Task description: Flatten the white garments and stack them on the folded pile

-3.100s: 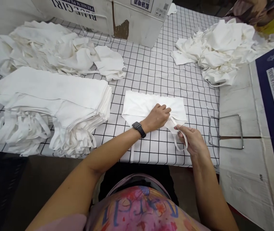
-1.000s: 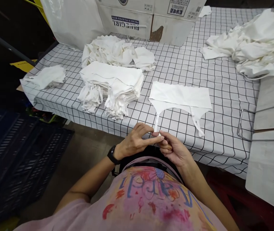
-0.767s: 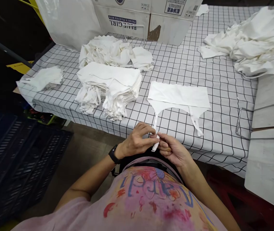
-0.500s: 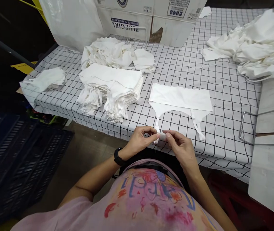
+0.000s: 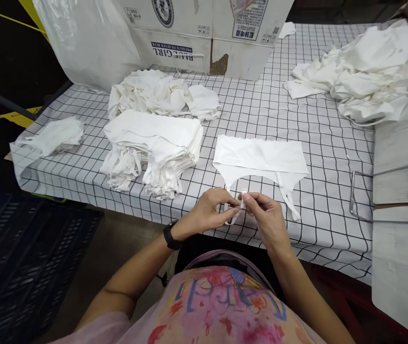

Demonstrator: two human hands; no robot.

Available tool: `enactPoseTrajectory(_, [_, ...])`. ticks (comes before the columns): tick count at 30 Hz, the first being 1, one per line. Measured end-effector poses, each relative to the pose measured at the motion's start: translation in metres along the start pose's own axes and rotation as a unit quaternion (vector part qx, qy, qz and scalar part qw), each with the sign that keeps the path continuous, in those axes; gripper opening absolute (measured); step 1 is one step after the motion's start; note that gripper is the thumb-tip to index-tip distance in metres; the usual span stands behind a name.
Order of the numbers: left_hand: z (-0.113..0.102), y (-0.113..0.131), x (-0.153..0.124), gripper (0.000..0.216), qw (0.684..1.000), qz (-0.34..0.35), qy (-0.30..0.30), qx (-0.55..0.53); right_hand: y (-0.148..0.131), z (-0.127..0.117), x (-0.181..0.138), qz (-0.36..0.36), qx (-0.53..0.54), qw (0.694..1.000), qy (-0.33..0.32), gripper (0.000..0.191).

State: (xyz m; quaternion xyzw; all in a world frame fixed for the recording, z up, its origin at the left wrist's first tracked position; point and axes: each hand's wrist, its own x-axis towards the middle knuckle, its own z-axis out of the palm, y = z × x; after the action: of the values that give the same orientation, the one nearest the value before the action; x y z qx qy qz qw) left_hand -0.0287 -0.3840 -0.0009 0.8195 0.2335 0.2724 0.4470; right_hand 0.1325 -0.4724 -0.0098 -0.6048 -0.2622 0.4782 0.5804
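Observation:
A white strappy bra top (image 5: 261,155) lies folded flat near the table's front edge, its straps toward me. My left hand (image 5: 218,208) pinches its left shoulder strap (image 5: 232,219) between thumb and fingertips. Close beside it, my right hand (image 5: 264,210) is closed on a small section of the same strap, which stands up between thumb and forefinger. The other strap (image 5: 289,203) lies loose on the cloth to the right. Left of this garment sits a neat stack of folded white tops (image 5: 157,136) with their straps bunched at the front.
Loose white garments are heaped behind the stack (image 5: 146,91) and at the back right (image 5: 372,71). A cardboard box (image 5: 204,38) stands behind, near a plastic bag (image 5: 89,43). A metal wire frame (image 5: 386,220) rests at right on the checked tablecloth (image 5: 329,191) and cardboard.
My right hand has moved onto the strap and now pinches a piece of it. The strap is bent up between both hands. The view has shifted slightly.

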Motion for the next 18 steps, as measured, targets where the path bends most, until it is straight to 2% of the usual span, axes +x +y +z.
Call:
enactPoseTrajectory(2, [-0.009, -0.013, 0.022, 0.008, 0.996, 0.055, -0.015, 0.074, -0.003, -0.006, 0.009, 0.015, 0.021, 0.999, 0.029, 0.023])
enactPoseTrajectory(4, [-0.013, -0.029, 0.047, 0.009, 0.983, 0.081, -0.013, 0.166, -0.005, -0.011, 0.019, 0.026, 0.031, 0.998, 0.049, 0.026])
enactPoseTrajectory(9, [-0.008, -0.058, 0.104, 0.017, 0.933, 0.072, -0.100, 0.337, -0.008, -0.015, 0.043, 0.057, 0.023, 0.995, 0.078, 0.030])
enactPoseTrajectory(12, [-0.002, -0.063, 0.119, 0.016, 0.907, 0.071, -0.133, 0.392, -0.009, -0.011, 0.055, 0.083, 0.028, 0.992, 0.087, 0.030])
enactPoseTrajectory(14, [0.000, -0.065, 0.122, 0.019, 0.901, 0.073, -0.137, 0.406, -0.009, -0.008, 0.062, 0.084, 0.011, 0.993, 0.082, 0.027])
enactPoseTrajectory(18, [0.001, -0.075, 0.124, 0.021, 0.921, 0.064, -0.109, 0.369, -0.009, -0.003, 0.078, 0.042, -0.057, 0.994, 0.086, 0.022])
